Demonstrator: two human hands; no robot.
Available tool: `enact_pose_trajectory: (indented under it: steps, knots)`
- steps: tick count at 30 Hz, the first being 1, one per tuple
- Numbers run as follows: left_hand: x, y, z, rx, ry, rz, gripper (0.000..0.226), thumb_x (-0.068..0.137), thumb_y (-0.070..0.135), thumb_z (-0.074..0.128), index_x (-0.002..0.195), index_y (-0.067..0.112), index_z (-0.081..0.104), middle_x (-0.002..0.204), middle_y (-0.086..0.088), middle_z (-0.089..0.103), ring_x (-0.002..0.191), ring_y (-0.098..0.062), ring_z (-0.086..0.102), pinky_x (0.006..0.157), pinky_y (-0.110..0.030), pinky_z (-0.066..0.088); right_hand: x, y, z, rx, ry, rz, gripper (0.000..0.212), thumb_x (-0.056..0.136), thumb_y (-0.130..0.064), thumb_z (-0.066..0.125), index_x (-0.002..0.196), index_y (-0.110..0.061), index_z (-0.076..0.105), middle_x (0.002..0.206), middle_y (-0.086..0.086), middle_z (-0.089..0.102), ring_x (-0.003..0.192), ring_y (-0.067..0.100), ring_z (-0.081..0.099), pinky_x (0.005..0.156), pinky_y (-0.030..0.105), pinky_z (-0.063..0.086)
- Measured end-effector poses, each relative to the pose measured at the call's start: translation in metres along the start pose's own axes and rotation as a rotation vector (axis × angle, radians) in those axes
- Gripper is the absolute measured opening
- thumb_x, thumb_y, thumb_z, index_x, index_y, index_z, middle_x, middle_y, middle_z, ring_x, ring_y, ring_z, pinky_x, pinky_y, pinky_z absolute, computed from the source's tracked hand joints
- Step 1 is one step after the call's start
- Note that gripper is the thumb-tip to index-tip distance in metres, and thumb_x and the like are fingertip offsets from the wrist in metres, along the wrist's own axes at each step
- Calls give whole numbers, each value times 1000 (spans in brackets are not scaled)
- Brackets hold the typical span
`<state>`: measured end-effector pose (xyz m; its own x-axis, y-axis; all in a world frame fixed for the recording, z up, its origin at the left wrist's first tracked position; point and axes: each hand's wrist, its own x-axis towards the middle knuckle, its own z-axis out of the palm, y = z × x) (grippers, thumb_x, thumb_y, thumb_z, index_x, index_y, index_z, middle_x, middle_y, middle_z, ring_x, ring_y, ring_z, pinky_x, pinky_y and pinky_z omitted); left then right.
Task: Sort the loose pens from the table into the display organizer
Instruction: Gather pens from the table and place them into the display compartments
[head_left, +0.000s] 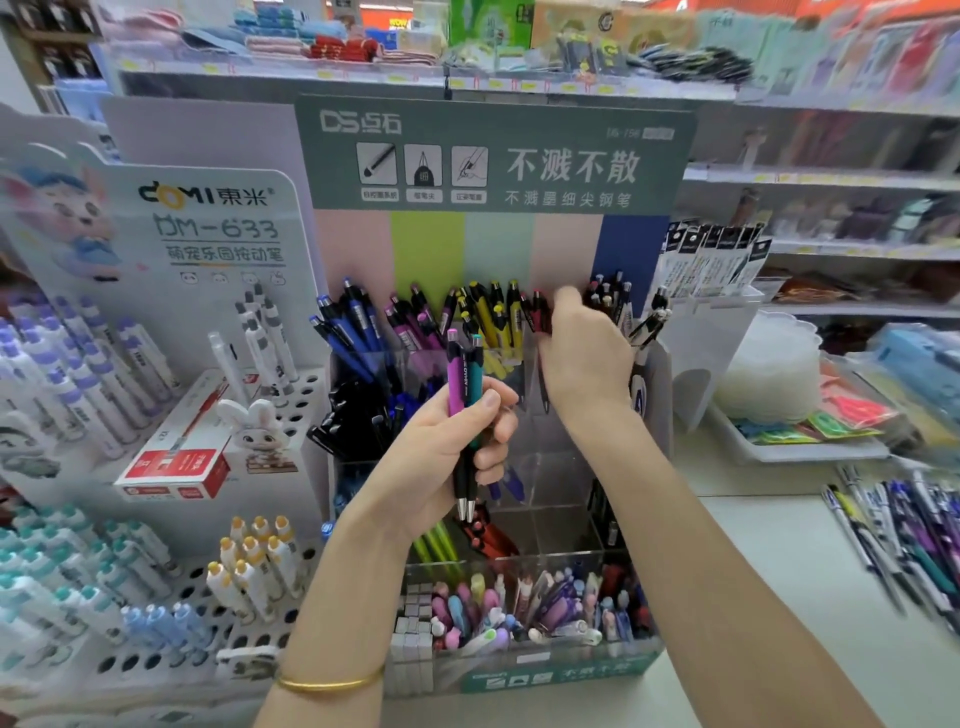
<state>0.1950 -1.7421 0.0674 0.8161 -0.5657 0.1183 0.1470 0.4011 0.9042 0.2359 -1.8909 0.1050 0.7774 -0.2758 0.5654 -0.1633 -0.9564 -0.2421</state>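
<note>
The display organizer (493, 156), a tiered clear-walled unit with a green header board, is recorded at frame centre, with pens stood in its upper compartments by colour: blue, purple, yellow, red and black, from 9 o'clock to 3 o'clock. A white pegged rack (171, 644) of capped pens is noted beside it at 8 o'clock. The counter (779, 571) is seen at 4 o'clock, and the loose pens (904, 540) are found lying on it in a blurred heap at the frame edge, well apart from the organizer. The left hand (447, 457) is observed in front of the organizer, just toward 6 o'clock of centre, with fingers and thumb closed round two upright pens held tips down: a magenta pen (456, 374) and a teal pen (475, 374), side by side and touching. The right hand (582, 353) is raised at 1 o'clock of centre against the red pens (540, 312) in the upper tier; its fingers are curled there, but whether a pen is grasped cannot be told. A gold bangle (332, 680) is noted on the left wrist.
</note>
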Motion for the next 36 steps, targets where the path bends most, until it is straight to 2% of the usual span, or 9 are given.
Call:
enact_pose_trajectory:
  steps: [5, 10, 13, 17, 20, 23, 28, 32, 36]
  knots:
    - [-1, 0, -4, 31, -39, 2, 16, 95, 20, 52, 102, 6, 54, 66, 0, 48, 46, -6, 32, 40, -16, 29, -27, 2, -15, 471, 217, -144, 19, 90, -13, 62, 109, -9, 64, 94, 4, 68, 88, 19, 61, 74, 29, 48]
    - [-9, 3, -4, 97, -51, 3, 13, 94, 20, 55, 98, 8, 57, 65, 2, 49, 46, -5, 31, 40, -16, 26, -45, -4, -33, 1048, -471, -55, 17, 94, -26, 59, 90, -15, 70, 70, -5, 67, 60, 4, 59, 57, 22, 47]
    - [-14, 5, -6, 141, -45, -18, 12, 94, 19, 56, 97, 7, 56, 64, 3, 50, 46, -5, 32, 40, -16, 25, -49, -3, -30, 1135, -647, -23, 5, 89, -17, 66, 92, -16, 70, 73, -7, 68, 59, 2, 61, 57, 19, 49]
    - [-21, 6, -10, 133, -6, -73, 21, 90, 21, 52, 104, 6, 55, 65, 2, 49, 48, -5, 34, 41, -15, 27, -50, -3, -25, 1204, -613, 41, 4, 89, -12, 66, 87, -16, 67, 65, -10, 66, 60, 2, 60, 58, 18, 48]
    - [-24, 6, -12, 152, 47, -100, 20, 99, 15, 45, 112, 4, 55, 67, 1, 52, 47, -5, 36, 41, -16, 28, -54, -1, -21, 1246, -562, 113, 3, 91, -12, 62, 92, -12, 65, 75, -2, 69, 68, 8, 63, 58, 21, 50]
    - [-26, 4, -15, 223, 139, -100, 24, 102, 12, 43, 121, 4, 54, 70, 0, 60, 48, -7, 41, 40, -17, 32, -54, 6, -24, 1374, -338, 261, 4, 94, -12, 56, 97, -11, 59, 87, 3, 69, 75, 14, 67, 59, 22, 54]
    - [-24, 0, -15, 357, 248, -86, 18, 103, 12, 43, 112, 10, 58, 67, 3, 56, 47, -7, 33, 40, -17, 25, -49, 30, -32, 1072, 234, 248, 5, 96, -17, 56, 96, -21, 52, 86, -6, 61, 73, 6, 63, 62, 19, 53]
    - [-14, -8, -3, 338, 266, -138, 13, 97, 0, 47, 104, 11, 50, 66, 1, 47, 50, -9, 33, 43, -20, 24, -58, 39, -17, 573, 242, 79, 18, 90, -16, 65, 107, -9, 60, 86, -6, 61, 74, 9, 56, 68, 22, 45]
    - [-5, -12, 10, 177, 309, -213, 22, 91, -10, 25, 89, 8, 37, 65, -8, 44, 38, -9, 36, 37, -18, 23, -73, 32, 11, 258, 171, -19, 22, 82, -18, 74, 99, -8, 64, 80, 11, 68, 74, 30, 64, 57, 25, 38]
